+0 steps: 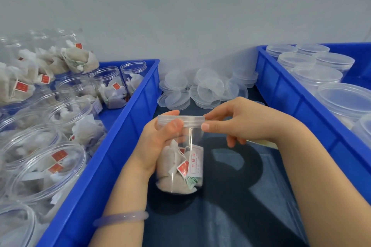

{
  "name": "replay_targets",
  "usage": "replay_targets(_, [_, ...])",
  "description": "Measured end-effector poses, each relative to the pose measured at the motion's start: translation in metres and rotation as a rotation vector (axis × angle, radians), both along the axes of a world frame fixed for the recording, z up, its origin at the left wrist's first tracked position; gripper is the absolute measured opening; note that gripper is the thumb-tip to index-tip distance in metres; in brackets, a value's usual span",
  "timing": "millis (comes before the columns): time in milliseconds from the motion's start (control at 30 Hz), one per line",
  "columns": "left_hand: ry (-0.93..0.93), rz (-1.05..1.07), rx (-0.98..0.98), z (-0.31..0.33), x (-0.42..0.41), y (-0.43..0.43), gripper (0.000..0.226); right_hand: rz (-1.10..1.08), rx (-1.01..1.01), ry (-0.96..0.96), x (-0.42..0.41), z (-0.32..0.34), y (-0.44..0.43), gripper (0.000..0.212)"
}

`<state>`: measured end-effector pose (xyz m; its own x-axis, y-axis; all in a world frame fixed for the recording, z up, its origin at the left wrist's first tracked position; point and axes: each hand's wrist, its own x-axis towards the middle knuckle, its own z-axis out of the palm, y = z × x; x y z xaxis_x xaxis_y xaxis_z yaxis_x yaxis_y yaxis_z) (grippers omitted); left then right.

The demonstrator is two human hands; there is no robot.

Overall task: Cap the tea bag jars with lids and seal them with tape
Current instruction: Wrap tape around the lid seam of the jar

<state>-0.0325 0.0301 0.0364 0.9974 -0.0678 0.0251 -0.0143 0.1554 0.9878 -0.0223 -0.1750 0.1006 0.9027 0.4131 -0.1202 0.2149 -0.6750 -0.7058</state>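
The jar (193,140) is in the middle, over the dark table (241,196), with tea bags (172,168) inside. The left hand (158,146) wraps round its side. The right hand (241,124) pinches the lid (190,121) on top with thumb and finger. At 12 o'clock lie loose lids (204,88). At 9 o'clock a bin (128,126) holds open jars (108,86).
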Motion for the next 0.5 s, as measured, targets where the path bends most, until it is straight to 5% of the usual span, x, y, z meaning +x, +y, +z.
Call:
replay_targets(233, [0.009,-0.025,-0.025,-0.002,-0.001,0.000,0.115,0.010,0.029,0.029,0.002,-0.005,0.004,0.027])
replay_targets(433, [-0.022,-0.108,-0.099,-0.003,-0.003,0.001,0.121,0.018,0.114,0.095,0.006,-0.015,0.008,0.061])
replay_targets(500, [-0.053,-0.137,-0.111,-0.004,-0.004,0.005,0.122,0.056,0.158,0.115,0.005,-0.017,0.011,0.056])
